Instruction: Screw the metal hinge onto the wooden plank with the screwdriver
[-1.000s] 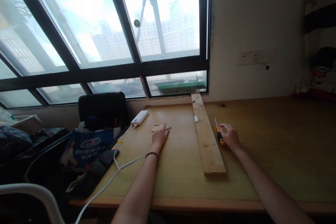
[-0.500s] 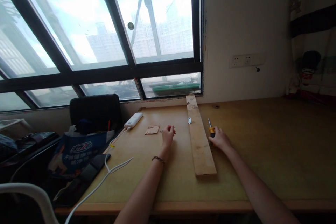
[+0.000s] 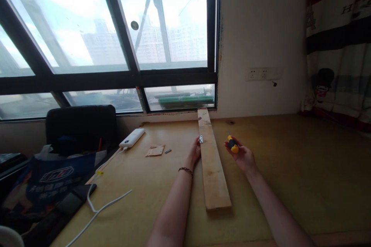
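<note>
A long wooden plank lies lengthwise on the table, its far end by the window frame. At its left edge sits a small silver hinge with holes. My left hand is beside that edge, its closed fingertips against or just next to the hinge; whatever they pinch is hidden. To the right of the plank, my right hand is wrapped round a yellow-and-black screwdriver. The shaft points up and away, raised off the table. A few small screws lie to the left, next to a torn cardboard piece.
A white power bank with a white cable rests near the table's left edge. Beyond that edge are a black chair and a blue bag. The window and a wall with sockets bound the far side.
My left hand has moved right, from beside the screws to the hinge on the plank. My right hand has lifted the screwdriver and turned its handle toward me. The view has shifted slightly.
</note>
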The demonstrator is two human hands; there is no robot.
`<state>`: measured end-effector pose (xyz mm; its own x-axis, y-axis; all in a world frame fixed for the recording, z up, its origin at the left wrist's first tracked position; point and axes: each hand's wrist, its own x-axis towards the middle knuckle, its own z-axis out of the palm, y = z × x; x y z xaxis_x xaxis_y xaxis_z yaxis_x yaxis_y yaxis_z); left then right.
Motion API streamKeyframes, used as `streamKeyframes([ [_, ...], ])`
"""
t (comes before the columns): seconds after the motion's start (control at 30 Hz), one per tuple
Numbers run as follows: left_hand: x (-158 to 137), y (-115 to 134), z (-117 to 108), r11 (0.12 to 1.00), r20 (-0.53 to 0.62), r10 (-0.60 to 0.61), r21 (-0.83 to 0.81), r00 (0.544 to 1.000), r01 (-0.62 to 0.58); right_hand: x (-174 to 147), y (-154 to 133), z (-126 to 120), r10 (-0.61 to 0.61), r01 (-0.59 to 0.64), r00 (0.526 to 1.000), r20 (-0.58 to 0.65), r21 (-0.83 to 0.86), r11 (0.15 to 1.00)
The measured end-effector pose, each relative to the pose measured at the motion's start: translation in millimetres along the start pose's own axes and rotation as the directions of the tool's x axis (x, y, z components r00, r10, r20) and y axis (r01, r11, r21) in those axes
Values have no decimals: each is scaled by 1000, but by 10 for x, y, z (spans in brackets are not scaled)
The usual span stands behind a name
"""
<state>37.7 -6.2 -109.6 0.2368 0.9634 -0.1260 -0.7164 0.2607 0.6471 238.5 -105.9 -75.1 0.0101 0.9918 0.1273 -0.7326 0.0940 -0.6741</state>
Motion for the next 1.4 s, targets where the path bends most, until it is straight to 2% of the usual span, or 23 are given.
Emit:
streamKeyframes([
  [0.17,47,-18,14,997,7,-59,42,998,59,-70,-4,120,-140,142,990,30,-74,987],
  [0.27,65,-36,18,996,-46,-54,64,997,57,4,-96,248,-216,209,976,-9,-221,953],
  [0.33,79,-45,17,996,-89,-46,75,995,52,129,-233,401,-298,268,954,-22,-378,886],
  [0.43,92,-57,15,995,-135,-29,91,990,42,382,-481,718,-480,380,877,-33,-564,733],
  [0.53,92,-61,18,994,-148,-7,111,989,24,614,-615,1020,-592,395,804,-53,-697,598],
  [0.57,91,-58,20,993,-147,2,119,989,16,678,-612,1092,-606,378,793,-58,-733,565],
  [0.63,89,-46,24,991,-152,6,132,988,14,785,-536,1178,-599,318,798,-59,-804,503],
  [0.73,88,-14,27,990,-168,-43,125,985,65,913,-337,1195,-538,232,842,-35,-877,420],
  [0.8,87,5,27,989,-173,-78,110,982,98,977,-220,1177,-495,202,868,-24,-895,398],
  [0.97,80,18,32,987,-190,-60,134,980,87,1049,-91,1167,-457,128,886,-76,-909,398],
  [1.1,72,14,43,988,-179,-47,136,983,72,1047,-48,1201,-423,113,902,-90,-895,431],
  [1.4,95,2,10,990,-140,-70,109,988,86,1012,-63,1225,-460,147,885,-79,-888,436],
])
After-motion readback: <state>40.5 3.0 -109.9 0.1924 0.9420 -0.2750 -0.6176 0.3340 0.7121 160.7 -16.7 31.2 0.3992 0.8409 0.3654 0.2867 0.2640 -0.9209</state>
